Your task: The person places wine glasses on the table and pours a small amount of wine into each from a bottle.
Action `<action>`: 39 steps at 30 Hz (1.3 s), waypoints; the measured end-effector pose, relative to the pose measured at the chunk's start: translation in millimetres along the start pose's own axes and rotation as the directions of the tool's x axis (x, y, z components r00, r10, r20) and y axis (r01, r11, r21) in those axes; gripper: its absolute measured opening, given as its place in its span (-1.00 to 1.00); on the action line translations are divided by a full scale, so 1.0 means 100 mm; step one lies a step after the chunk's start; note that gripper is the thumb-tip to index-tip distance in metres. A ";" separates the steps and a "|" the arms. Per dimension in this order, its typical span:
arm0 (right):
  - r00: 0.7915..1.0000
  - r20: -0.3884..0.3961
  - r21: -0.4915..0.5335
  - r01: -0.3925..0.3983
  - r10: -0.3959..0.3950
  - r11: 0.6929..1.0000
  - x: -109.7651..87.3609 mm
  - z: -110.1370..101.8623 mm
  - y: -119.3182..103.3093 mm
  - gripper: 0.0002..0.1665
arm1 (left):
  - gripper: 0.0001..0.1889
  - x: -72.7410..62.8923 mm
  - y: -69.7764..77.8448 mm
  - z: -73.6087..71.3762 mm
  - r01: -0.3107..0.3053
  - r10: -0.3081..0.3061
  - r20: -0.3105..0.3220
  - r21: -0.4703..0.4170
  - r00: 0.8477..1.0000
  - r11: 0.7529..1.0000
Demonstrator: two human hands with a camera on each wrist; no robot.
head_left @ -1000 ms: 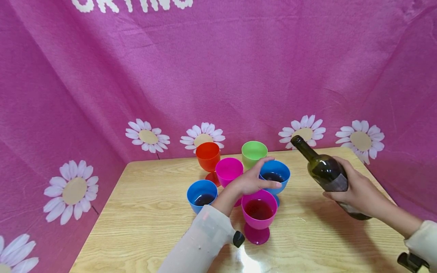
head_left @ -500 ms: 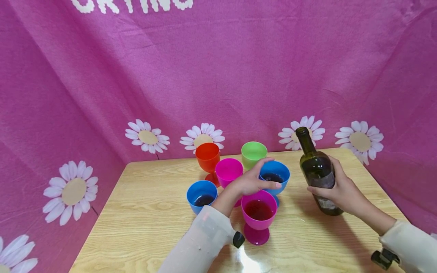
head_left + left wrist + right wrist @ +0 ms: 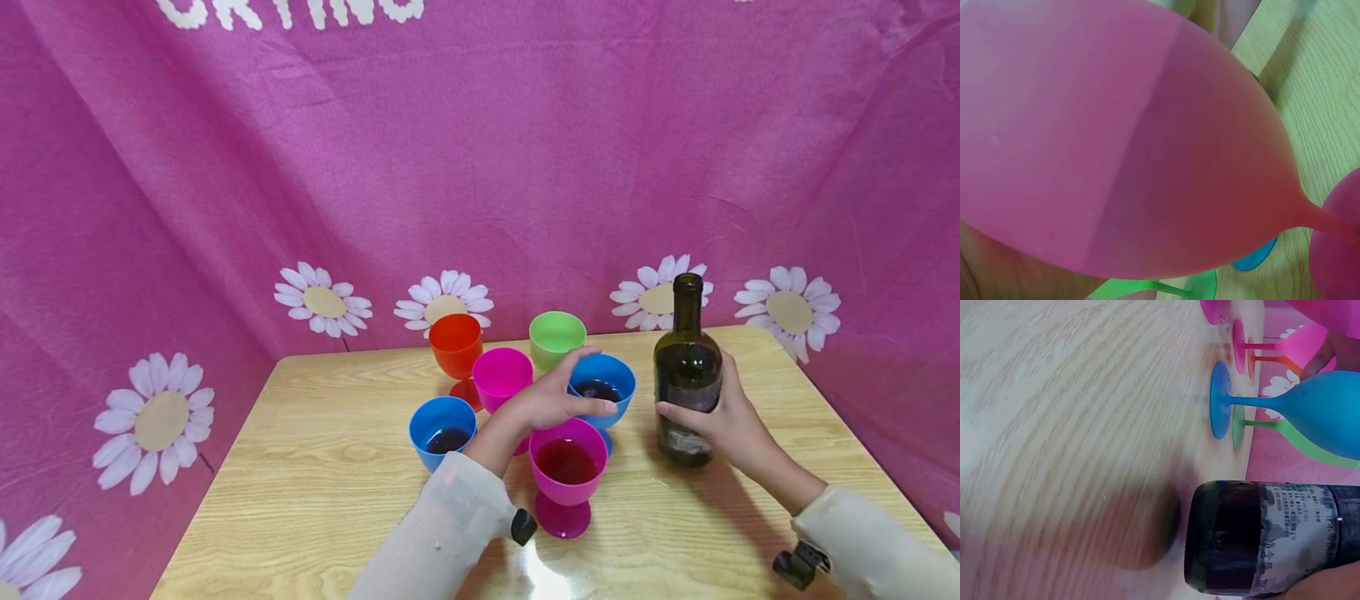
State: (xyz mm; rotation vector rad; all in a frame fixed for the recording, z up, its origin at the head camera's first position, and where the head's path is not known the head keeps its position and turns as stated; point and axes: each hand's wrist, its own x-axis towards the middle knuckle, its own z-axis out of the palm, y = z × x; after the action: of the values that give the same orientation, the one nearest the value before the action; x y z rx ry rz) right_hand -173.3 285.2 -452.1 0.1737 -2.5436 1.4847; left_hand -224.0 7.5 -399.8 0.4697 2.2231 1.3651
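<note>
Backdrop: magenta cloth [image 3: 487, 167] with white daisies [image 3: 324, 300] and part of some white lettering [image 3: 292, 10] at the top edge. Surface: pale wood-grain table [image 3: 330, 483].

Right hand [image 3: 731, 425]: grasping the dark green bottle [image 3: 686, 358] round its body, thumb across the near side. Bottle upright, right of all the goblets; its label shows beside the hand in the right wrist view. There, a narrow strip separates the base from a dark shadow on the table; contact with the table cannot be told.

Left hand [image 3: 547, 404]: grasping the bowl of the right blue goblet [image 3: 624, 385], thumb along the near side, forefinger round the far left. Dark liquid lies low in this bowl.

Outward: near pink goblet [image 3: 567, 493], holding red liquid, stands below the left hand and fills most of the left wrist view. Far pink goblet [image 3: 502, 375] is left of that hand, green goblet [image 3: 557, 337] beyond it, orange-red goblet [image 3: 456, 346] far left. Left blue goblet [image 3: 442, 414], nearer, also holds dark liquid.
</note>
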 end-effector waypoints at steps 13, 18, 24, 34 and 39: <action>0.998 -0.019 0.071 -0.055 0.056 0.996 0.02 0.08 0.10 0.30 | -0.10 0.00 0.00 0.02 0.013 -0.013 0.004 0.010 1.000 1.000; 0.998 -0.020 0.100 -0.058 0.060 0.993 0.03 0.09 0.14 0.32 | -0.10 0.01 0.00 0.02 0.005 -0.005 0.005 0.015 1.000 1.000; 0.997 -0.041 0.073 -0.060 0.063 0.996 0.01 0.11 0.20 0.31 | -0.09 0.00 0.01 0.01 0.000 0.000 0.004 0.015 1.000 1.000; 0.998 -0.061 0.094 0.001 0.005 0.996 -0.02 0.17 0.25 0.26 | -0.07 -0.01 0.01 0.01 -0.021 0.021 -0.010 0.021 1.000 1.000; 0.998 -0.053 0.085 -0.023 0.028 0.996 -0.02 0.17 0.22 0.28 | -0.04 -0.01 0.02 0.01 -0.037 0.039 -0.025 0.054 0.999 0.998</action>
State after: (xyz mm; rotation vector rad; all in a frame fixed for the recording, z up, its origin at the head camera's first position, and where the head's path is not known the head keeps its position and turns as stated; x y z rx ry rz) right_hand -177.2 280.8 -479.7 0.1118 -2.4511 1.5856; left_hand -222.7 8.1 -398.3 0.5181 2.2875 1.3410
